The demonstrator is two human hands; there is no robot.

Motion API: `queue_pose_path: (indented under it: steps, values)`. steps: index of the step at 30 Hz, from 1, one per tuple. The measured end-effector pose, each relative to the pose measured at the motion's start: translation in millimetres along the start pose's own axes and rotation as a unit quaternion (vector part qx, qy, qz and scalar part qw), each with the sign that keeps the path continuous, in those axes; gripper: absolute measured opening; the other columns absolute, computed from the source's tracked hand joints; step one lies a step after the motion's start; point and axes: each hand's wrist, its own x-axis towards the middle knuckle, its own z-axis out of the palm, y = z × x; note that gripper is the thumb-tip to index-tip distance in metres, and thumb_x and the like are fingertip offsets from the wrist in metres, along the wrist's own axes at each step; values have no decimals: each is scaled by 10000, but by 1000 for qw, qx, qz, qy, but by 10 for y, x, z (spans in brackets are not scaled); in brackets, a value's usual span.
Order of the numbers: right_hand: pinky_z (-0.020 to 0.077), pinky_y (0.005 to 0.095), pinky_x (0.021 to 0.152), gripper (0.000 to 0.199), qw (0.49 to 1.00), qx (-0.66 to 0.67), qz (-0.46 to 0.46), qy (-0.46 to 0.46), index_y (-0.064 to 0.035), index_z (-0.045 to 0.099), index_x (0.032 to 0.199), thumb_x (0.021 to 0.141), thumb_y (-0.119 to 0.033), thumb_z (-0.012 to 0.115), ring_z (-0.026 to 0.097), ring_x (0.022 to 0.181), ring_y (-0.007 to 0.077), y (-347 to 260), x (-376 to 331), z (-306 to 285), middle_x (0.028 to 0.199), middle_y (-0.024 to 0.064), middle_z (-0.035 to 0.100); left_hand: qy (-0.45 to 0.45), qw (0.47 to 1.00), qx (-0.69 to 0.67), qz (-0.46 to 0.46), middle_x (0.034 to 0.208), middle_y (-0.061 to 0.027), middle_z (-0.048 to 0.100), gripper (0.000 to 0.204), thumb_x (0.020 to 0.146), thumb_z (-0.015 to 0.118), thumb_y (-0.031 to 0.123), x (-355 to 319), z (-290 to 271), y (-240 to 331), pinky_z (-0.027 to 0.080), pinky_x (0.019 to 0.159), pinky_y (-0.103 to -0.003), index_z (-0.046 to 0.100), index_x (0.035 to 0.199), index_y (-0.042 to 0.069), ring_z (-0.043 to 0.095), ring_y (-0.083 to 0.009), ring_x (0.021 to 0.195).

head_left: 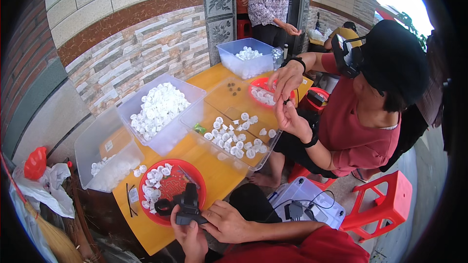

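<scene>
Close to the lower edge, my left hand grips a black plastic device with a curved band from below, thumb against its side. My right hand comes in from the right, its bent fingers closed on the device's right end. Directly behind it sits a red round tray, partly hidden by the device, with small white plastic parts heaped along its left side. Two thin black strips lie on the yellow table left of the tray.
Clear plastic bins of white parts stand along the wall side. A shallow clear tray holds more. At the right a co-worker handles a small dark item. A red stool and a lidded clear box stand nearby.
</scene>
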Motion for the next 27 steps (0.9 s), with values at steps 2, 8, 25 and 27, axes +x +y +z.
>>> queue_pose_path:
  steps: [2,8,25,27]
  values:
    - [435,365,705,326,1000,3,1,23,72,569,982,711,-99,631,524,744,297,63,32,70,802,155,561,36,999,18,-24,1171,-128,476,542,825,550,34,102,-37,-10,409,923,-361,314,1313,28,517,-223,1026]
    - [459,390,694,262,1000,1,-7,-9,44,573,923,748,-142,628,546,756,310,87,-159,-120,773,157,573,18,999,16,-30,1155,-133,483,497,841,559,52,-97,87,-82,411,916,-382,342,1286,19,515,-219,1027]
    - [491,420,735,421,995,5,67,-78,22,498,1151,838,-249,577,586,847,370,168,-228,-166,916,199,597,57,997,8,-48,1010,-83,565,322,853,576,52,-18,36,-208,486,759,-344,476,1159,45,568,-193,887]
    - [492,435,669,335,966,37,190,-174,10,522,1085,841,-216,563,597,772,379,151,-181,-75,834,192,602,57,997,11,-52,1034,-95,563,319,860,562,42,-12,4,-181,486,784,-349,470,1166,40,570,-202,915]
